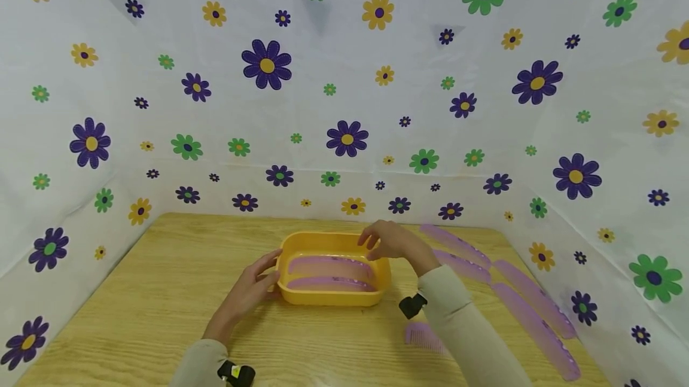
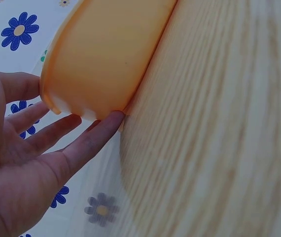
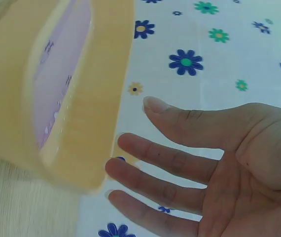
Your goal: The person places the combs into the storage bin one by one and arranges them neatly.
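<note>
A yellow plastic tub stands on the wooden table. Inside it lie two long, curved, translucent purple pieces with small decorations. My left hand is at the tub's left end; in the left wrist view its loosely extended fingers touch the end wall and rim. Over the tub's right rear rim hovers my right hand, fingers relaxed and spread. The right wrist view shows nothing between that thumb and its fingers, with the tub beside them.
Several more curved purple pieces lie on the table's right side. A purple comb is partly hidden under the right forearm. White sheeting with flowers rises behind the wooden table and along both sides.
</note>
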Tool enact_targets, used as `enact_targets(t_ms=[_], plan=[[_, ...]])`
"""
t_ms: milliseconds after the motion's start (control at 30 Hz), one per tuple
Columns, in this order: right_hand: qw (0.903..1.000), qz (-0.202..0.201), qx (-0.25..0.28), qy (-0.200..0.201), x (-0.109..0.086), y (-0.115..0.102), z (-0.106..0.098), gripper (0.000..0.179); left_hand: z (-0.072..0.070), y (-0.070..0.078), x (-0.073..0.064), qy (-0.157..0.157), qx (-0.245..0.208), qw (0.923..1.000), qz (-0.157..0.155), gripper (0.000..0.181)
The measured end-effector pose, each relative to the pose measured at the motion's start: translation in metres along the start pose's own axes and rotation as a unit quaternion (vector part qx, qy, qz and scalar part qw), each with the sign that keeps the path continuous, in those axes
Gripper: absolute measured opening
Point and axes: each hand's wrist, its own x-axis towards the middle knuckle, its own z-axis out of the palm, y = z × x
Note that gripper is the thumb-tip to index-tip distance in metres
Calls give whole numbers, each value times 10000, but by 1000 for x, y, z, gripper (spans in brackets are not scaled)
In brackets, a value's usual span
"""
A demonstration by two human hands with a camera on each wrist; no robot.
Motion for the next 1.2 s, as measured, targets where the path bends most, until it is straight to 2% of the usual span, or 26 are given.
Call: enact_targets(t_ms=[200, 600, 767, 967, 1200], plan=[[9994, -153, 197, 259, -37, 19, 1, 25, 1, 1, -1, -41, -21, 10000, 8, 53], [9974, -11, 470, 551, -102, 54, 7, 25, 0, 0, -1, -24, 21, 10000, 11, 54], [9974, 116, 505, 507, -114, 65, 13, 26, -1, -2, -1, -12, 77, 10000, 17, 54], [9980, 100, 575, 237, -121, 79, 17, 25, -1, -2, 1, -28, 60, 10000, 64, 53], [9944, -43, 1049, -84, -126, 96, 27, 24, 0, -3, 1, 24, -52, 10000, 6, 53]])
